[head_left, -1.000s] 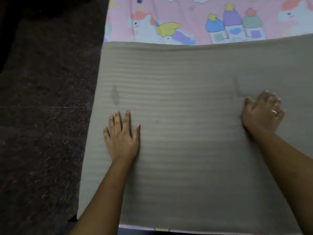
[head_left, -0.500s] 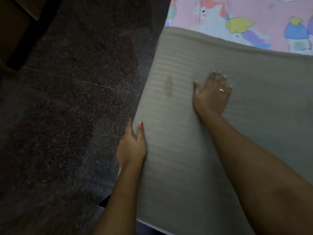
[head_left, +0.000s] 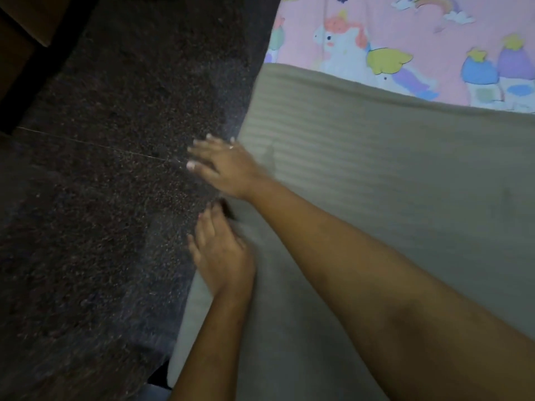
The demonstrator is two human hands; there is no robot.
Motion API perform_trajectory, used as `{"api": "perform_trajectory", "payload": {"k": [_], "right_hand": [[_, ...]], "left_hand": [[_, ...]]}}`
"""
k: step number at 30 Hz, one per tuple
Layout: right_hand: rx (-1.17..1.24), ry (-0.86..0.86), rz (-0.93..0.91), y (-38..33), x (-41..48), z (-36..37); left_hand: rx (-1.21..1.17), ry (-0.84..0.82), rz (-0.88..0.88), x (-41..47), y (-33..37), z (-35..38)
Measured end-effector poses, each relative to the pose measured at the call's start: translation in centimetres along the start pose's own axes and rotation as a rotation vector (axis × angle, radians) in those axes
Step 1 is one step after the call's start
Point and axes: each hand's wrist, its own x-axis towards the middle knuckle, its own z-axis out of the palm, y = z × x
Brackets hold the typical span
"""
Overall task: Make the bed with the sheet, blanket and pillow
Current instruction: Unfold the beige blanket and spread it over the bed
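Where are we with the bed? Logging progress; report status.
Both hands open: right hand and left hand at the grey blanket's left edge. Unicorn sheet exposed beyond. Nothing obstructing.

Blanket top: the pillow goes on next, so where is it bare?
The grey blanket is bare from the unicorn sheet down to the right forearm. Its floor-side edge is crowded: right hand and left hand are there.

floor is a dark speckled stone floor (head_left: 115,198), granite-looking, with one thin pale joint line (head_left: 95,144) running across it. up in the top left corner there's a brown wooden furniture piece with a dark edge (head_left: 26,44). lighting's pretty dim overall, everything a bit blurry
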Motion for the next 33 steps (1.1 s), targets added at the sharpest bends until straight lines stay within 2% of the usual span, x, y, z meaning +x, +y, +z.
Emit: {"api": "perform_trajectory", "payload": {"k": [3,5,8,11,13,15,18,23,33], "right_hand": [[0.020,0.394,0.165,5.8,-3.8,-4.4],[-0.028,0.505,0.371,12.1,-8.3,-7.7],[-0.133,0.563,0.784,21.8,-17.2,-12.4],[-0.207,0.621,1.224,28.0,-28.0,-16.3],[-0.203,0.564,1.440,30.0,-33.8,-17.2],[-0.131,0.458,1.558,31.1,-37.3,-17.2],[-0.102,0.379,1.586,31.9,-37.8,-16.7],[-0.109,0.404,1.570,31.8,-32.8,-17.2],[-0.215,0.362,1.144,24.5,-12.4,-11.7]], "left_hand": [[0.019,-0.080,0.208,0.5,4.9,1.6],[0.060,-0.166,0.396,0.7,9.0,2.8],[0.144,-0.338,0.566,1.4,14.3,5.0],[0.222,-0.452,0.597,2.8,17.9,7.3],[0.245,-0.468,0.597,4.0,18.9,8.2],[0.248,-0.465,0.597,4.8,19.4,8.9],[0.229,-0.413,0.620,5.6,19.1,9.4],[0.199,-0.338,0.657,6.6,18.9,10.0],[0.209,-0.280,0.688,12.0,17.4,9.9]]}}
